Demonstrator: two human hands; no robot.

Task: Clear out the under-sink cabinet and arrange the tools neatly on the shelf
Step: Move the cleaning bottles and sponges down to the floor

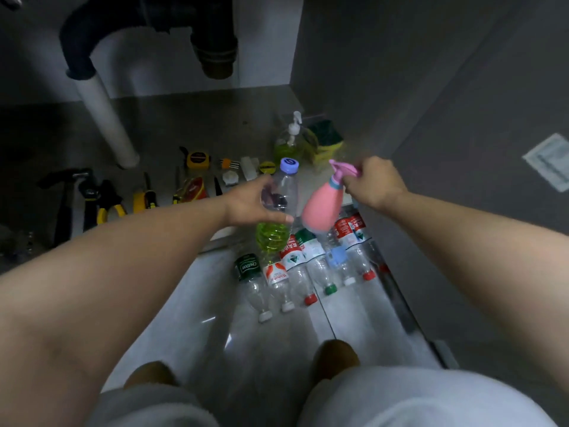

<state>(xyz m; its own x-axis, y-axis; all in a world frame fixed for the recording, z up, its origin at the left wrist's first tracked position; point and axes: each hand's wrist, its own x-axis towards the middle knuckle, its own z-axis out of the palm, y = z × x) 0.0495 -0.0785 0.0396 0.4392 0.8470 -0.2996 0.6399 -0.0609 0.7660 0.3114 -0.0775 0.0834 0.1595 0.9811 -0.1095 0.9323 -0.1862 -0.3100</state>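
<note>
Nearest to you are your knees, and beyond them a row of empty plastic bottles (pixel 308 266) lies on the pale floor (pixel 215 303), caps toward you, just in front of the cabinet's front edge. Above that row your left hand (pixel 252 204) has its grip wrapped around a clear bottle (pixel 281 208) with a purple cap and yellow-green liquid in its bottom; the bottle tilts, cap pointing away from you. Just right of it, your right hand (pixel 374 183) has its grip closed on the trigger head of a pink spray bottle (pixel 323 208), which hangs tilted over the same row, near the clear bottle but apart from it. Past your hands, on the cabinet floor (pixel 184 118), a green soap pump bottle (pixel 291 140) stands upright beside a yellow-and-green pack of sponges (pixel 326 140). Left of the pump bottle lie a yellow tape measure (pixel 198 158), small bits, pliers (pixel 107 204) and a hammer (pixel 64 195). Farther back, a white drain pipe (pixel 104 118) runs down to the cabinet floor.
</note>
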